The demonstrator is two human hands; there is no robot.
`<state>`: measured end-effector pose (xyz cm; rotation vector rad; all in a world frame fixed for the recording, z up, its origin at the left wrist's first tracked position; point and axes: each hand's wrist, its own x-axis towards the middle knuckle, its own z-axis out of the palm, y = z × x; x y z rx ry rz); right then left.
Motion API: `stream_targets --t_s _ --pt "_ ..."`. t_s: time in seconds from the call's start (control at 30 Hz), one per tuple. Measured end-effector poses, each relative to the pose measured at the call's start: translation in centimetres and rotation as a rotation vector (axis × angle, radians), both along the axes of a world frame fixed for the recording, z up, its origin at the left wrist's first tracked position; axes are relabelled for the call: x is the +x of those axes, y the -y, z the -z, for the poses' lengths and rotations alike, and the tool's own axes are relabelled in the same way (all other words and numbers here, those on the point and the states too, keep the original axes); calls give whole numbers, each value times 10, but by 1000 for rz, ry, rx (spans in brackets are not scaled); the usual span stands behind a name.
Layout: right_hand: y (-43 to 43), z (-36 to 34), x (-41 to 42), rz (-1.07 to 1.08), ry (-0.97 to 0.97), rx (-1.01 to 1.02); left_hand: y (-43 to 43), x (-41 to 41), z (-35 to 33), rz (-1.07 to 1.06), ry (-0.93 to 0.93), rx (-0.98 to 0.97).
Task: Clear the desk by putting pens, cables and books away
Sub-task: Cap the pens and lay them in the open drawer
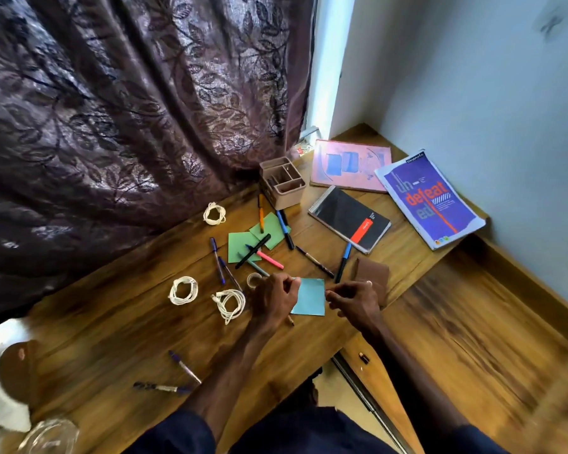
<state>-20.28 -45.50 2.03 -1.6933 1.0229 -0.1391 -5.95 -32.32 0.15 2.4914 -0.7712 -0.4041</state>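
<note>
My left hand (276, 298) and my right hand (356, 301) pinch the two top corners of a light blue paper note (310, 296) lying on the wooden desk (112, 322). Several pens (259, 249) lie scattered over green notes (243, 245) beyond my hands. Two more pens (184, 367) lie near the front. Three coiled white cables (183, 290) (230, 303) (214, 213) rest to the left. A pink book (350, 165), a black spiral notebook (350, 219) and a purple book (430, 199) lie at the back right. A beige pen organiser (282, 180) stands at the back.
A brown wallet-like case (371, 273) lies just past my right hand, a tape roll (254, 279) by my left. A dark patterned curtain (128, 109) hangs along the desk's left edge. A glass jar (50, 435) and a brown cap (17, 368) sit at the front left.
</note>
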Motion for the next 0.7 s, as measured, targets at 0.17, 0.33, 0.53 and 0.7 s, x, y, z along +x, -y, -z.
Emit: stream_targets --t_s 0.17,0.33,0.53,0.7 --pt "-6 7 7 3 -31 27 0 5 8 18 -48 -2" --pt "-9 10 15 -7 -27 31 -5 10 13 -28 -35 -11" --pt "-9 11 21 -16 -45 19 -5 18 15 -65 -32 -28" --pt "-7 12 23 -28 -44 4 -1 22 18 -91 -19 -40"
